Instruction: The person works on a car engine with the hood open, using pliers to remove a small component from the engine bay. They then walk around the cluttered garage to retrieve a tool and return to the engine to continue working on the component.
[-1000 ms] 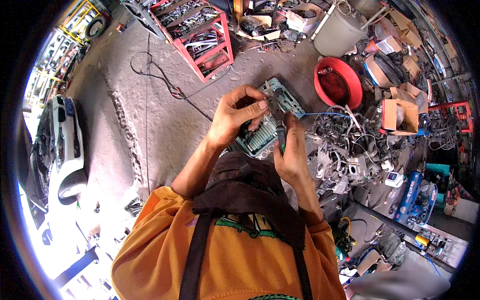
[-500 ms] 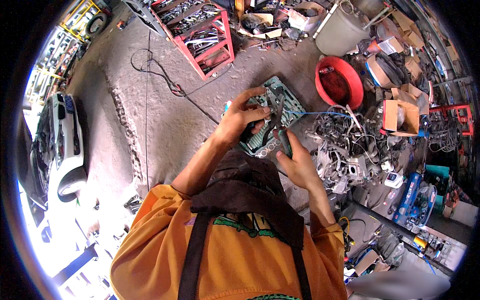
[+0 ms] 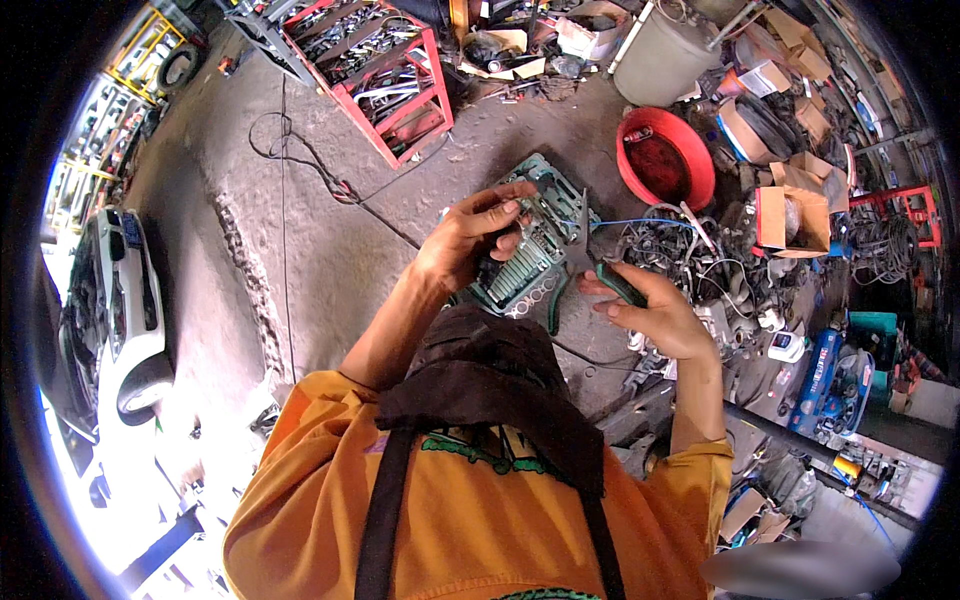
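In my right hand [image 3: 665, 315] is a pair of long-nose pliers [image 3: 579, 258] with dark green handles. One handle lies in that hand's grip; the other swings out toward me, so the handles are spread wide. The jaws point away from me, in front of a thin blue line [image 3: 645, 221] like a wire or hose. My left hand [image 3: 470, 240] is curled, thumb and fingers close together, over the left side of a green socket-set case [image 3: 540, 262]. What its fingers hold, if anything, is hidden. Sockets and ring-shaped pieces show in the case.
A red tool cart [image 3: 400, 150] full of tools stands at the far left. Beyond the case sits a red tub [image 3: 705, 180]. Metal parts are heaped [image 3: 720, 270] on the right, near open cardboard boxes [image 3: 795, 225]. A black cable [image 3: 385, 222] crosses the floor; a white car [image 3: 135, 300] is at left.
My right hand has moved right and slightly nearer me, and the pliers' handles have spread apart. My left hand has shifted slightly left. The view has shifted a little.
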Tool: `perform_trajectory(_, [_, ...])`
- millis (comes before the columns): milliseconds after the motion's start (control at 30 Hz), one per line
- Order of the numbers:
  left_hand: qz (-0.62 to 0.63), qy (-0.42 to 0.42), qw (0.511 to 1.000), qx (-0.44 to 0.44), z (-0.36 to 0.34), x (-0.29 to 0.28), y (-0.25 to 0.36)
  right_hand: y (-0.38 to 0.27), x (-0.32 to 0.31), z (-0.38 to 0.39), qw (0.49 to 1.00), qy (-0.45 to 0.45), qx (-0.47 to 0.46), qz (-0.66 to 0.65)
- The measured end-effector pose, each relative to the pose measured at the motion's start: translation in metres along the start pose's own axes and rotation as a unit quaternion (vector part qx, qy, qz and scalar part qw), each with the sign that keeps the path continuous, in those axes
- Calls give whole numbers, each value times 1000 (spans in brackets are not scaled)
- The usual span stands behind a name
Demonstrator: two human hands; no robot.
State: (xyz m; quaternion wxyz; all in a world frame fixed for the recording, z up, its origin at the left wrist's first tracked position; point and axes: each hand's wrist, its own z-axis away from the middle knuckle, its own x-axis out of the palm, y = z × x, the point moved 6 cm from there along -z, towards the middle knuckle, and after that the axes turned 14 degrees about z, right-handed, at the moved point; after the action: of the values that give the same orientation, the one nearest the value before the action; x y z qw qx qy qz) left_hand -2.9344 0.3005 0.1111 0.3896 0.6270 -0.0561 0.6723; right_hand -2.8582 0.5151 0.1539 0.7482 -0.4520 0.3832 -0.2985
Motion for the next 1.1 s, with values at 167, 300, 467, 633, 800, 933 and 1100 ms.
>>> perform_trajectory(167, [-80, 10, 996, 49, 2, 10, 11, 5, 0, 14, 995, -36, 39, -80])
perform_trajectory(300, [-242, -50, 967, 53, -8, 23, 12, 15, 9, 20, 995, -38, 35, -90])
perform_trajectory(467, [-520, -142, 842, 38, -10, 45, 5, 9, 20, 27, 994, -71, 28, -80])
perform_trajectory(633, [-589, -213, 780, -15, -13, 50, -9, 23, 32, 33, 986, -57, 58, -146])
perform_trajectory(800, [-592, -235, 771, -25, -18, 48, -13, 30, 40, 36, 972, -63, 49, -221])
perform_trajectory(933, [-634, -245, 733, -24, -20, 50, -13, 34, 45, 36, 973, -63, 49, -215])
perform_trajectory(1100, [-649, -252, 716, -53, -14, 57, -15, 34, 53, 36, 975, -72, 48, -206])
